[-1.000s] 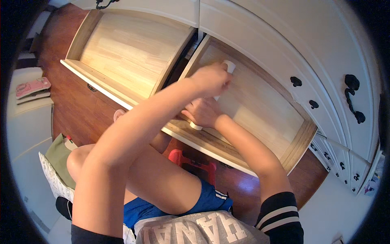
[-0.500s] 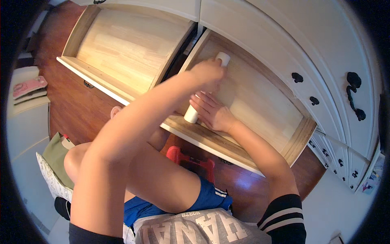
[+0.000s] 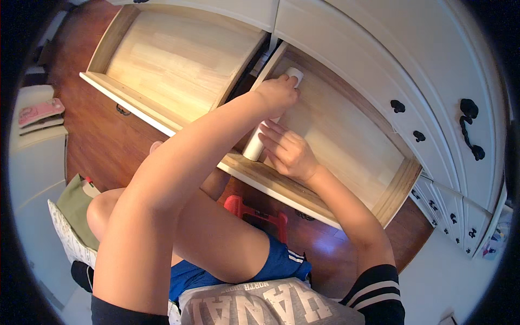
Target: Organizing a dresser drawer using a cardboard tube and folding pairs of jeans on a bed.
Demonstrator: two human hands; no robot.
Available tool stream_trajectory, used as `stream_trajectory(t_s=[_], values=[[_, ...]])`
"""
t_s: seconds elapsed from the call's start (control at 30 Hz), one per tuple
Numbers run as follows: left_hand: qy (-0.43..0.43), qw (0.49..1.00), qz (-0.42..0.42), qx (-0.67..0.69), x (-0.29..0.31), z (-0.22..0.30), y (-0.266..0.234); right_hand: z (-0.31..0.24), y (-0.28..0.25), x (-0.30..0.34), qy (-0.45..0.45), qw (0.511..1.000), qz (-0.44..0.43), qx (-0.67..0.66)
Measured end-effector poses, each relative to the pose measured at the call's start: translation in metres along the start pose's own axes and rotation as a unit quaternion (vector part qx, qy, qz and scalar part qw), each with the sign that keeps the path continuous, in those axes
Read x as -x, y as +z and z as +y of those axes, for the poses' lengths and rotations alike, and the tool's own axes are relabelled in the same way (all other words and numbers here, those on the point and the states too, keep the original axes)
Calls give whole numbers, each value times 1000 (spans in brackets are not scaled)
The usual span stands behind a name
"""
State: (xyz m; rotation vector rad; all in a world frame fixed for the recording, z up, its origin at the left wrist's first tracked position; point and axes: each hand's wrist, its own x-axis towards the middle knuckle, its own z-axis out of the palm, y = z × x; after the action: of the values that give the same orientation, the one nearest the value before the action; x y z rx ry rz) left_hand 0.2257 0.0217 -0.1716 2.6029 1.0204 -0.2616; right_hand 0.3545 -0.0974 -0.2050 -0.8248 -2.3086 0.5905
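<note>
One white roll (image 3: 253,145), slim and cylindrical, lies in the right-hand drawer (image 3: 352,146) near its left side wall, ends pointing to one and seven o'clock; clock readings are taken from its middle.

Left hand (image 3: 279,95): curled around the upper length, close below the one o'clock end; thumb hidden.

Right hand (image 3: 292,154): at five o'clock, fingers extended and slightly apart, tips over the lower half; whether they press on it, one cannot tell.

Obstructions: the left forearm (image 3: 179,151) crosses the near corner of the left-hand drawer (image 3: 173,54), which stands pulled out at ten o'clock. The right forearm (image 3: 352,216) spans the front board of the right-hand drawer.

Surroundings: white cabinet fronts (image 3: 346,65) from twelve to three o'clock; two black knobs (image 3: 397,106) and one black curved handle (image 3: 466,130), three o'clock; one red stool (image 3: 281,222), partly covered by the thigh, six o'clock; green cloth (image 3: 78,211), eight o'clock; one pink flat item (image 3: 40,112) on a pale surface, nine o'clock; reddish-brown wooden floor (image 3: 103,146), nine o'clock, nearer.
</note>
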Motion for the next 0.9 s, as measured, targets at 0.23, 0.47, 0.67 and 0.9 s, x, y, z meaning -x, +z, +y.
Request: stream_trajectory(t_s=[0.23, 0.47, 0.67, 0.9], values=[[30, 991, 76, -104, 5, -7, -4, 5, 16, -7, 3, 995, -59, 79], [28, 965, 258, 22, 45, -1, -55, 0, 20, -28, 29, 981, -158, 106], [16, 974, 225, 32, 112, -6, -55, 11, -26, 64, 57, 958, -236, 155], [96, 995, -7, -37, 149, 7, -32, -21, -73, 79, 96, 968, -178, 148]])
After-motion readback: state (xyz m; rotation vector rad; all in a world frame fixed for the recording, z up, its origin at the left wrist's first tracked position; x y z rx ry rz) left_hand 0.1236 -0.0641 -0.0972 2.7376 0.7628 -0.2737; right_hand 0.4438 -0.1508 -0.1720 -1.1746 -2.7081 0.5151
